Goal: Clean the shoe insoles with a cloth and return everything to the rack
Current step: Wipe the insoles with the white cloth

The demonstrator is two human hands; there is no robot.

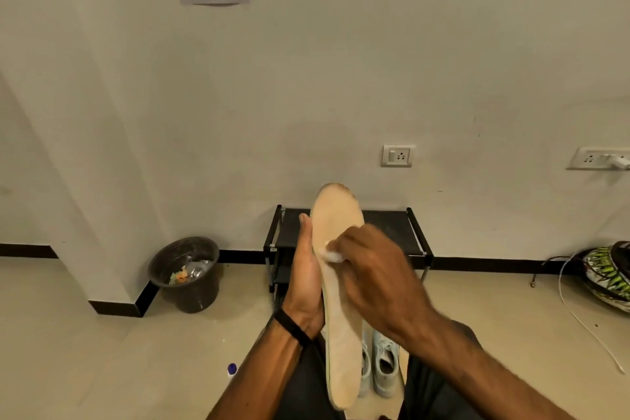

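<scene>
Right hand [371, 269] fingers curl round a small white cloth [333, 254], pressing it on the tan insole [337, 300] about mid-length; hand is motion-blurred. Left hand [305, 278] lies flat along the insole's 9 o'clock edge, thumb tip up near the toe end, fingers behind and hidden, so their curl cannot be told. Black band [292, 327] on the left wrist. Insole is held upright-ish in the air, toe at 12 o'clock, heel at 6 o'clock between the knees. White shoes [383, 365] on the floor just behind the heel end. Black shoe rack [414, 232] against the wall at 12 o'clock, partly behind the insole. Dark bin [185, 274] at 9 o'clock, well apart. Open floor left and right of the arms; white cable [579, 314] and helmet [610, 273] at 3 o'clock.
</scene>
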